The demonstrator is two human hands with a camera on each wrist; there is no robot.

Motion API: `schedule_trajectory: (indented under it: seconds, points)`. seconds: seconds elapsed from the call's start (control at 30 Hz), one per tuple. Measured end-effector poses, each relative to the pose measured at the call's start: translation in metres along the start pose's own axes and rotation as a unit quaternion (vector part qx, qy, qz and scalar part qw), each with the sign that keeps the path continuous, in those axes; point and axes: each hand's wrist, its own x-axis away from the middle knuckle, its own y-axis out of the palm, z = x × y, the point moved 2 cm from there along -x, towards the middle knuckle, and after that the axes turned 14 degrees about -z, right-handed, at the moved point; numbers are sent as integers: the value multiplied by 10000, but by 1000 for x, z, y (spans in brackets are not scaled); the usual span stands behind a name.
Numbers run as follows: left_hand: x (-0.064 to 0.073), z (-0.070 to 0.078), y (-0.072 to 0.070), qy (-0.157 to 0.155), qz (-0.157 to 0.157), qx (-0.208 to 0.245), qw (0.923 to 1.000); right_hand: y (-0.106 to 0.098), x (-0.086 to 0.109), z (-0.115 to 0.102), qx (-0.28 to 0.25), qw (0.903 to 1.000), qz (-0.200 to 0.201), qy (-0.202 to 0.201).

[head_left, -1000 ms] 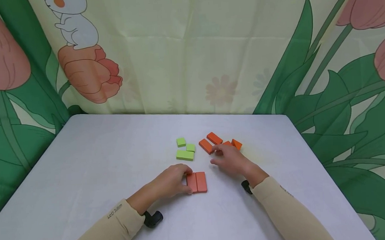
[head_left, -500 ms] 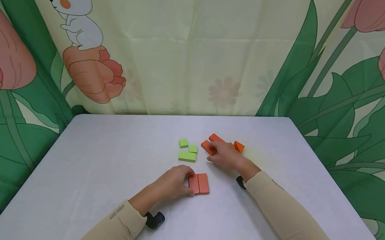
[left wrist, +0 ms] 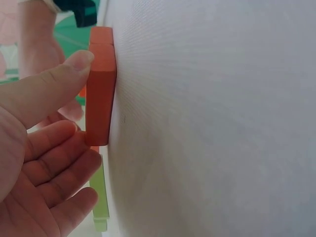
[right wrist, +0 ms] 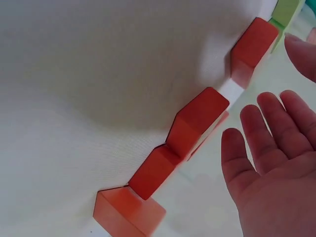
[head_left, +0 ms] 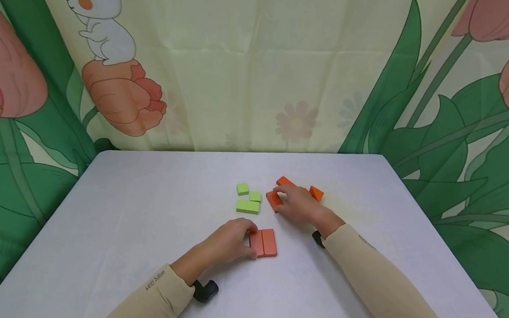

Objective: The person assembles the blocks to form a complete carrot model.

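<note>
My left hand [head_left: 229, 241] holds the left one of two flat salmon-red blocks [head_left: 256, 244], thumb at its near end and fingers at its far end. The other red block [head_left: 269, 243] lies flush along its right side. My right hand [head_left: 300, 205] is over the orange blocks, thumb and index finger spread about the leftmost orange block [head_left: 274, 201]. In the right wrist view that hand's fingers [right wrist: 269, 128] look loosely extended, with nothing in them. Behind it lie another orange block [head_left: 285, 181] and an orange triangular block [head_left: 316, 193]; one more is mostly hidden by the hand.
Left of the orange group lie a long green block [head_left: 247, 206] and two small green blocks, one of them the farther cube [head_left: 242, 189]. A white cloth covers the table [head_left: 154, 196]. A printed curtain [head_left: 216, 75] hangs behind the far edge.
My right hand has moved slightly left and away, to the leftmost orange block; its thumb and index finger have since parted a little. The left hand stays at the red blocks.
</note>
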Motion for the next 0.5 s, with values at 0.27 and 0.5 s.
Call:
schedule_trajectory:
  seconds: [0.27, 0.5]
  points:
    - [1, 1, 1, 27, 10, 26, 10000, 0, -17, 6, 350, 9991, -198, 128]
    - [2, 1, 1, 65, 69, -65, 9999, -1, -16, 7, 426, 9989, -185, 111]
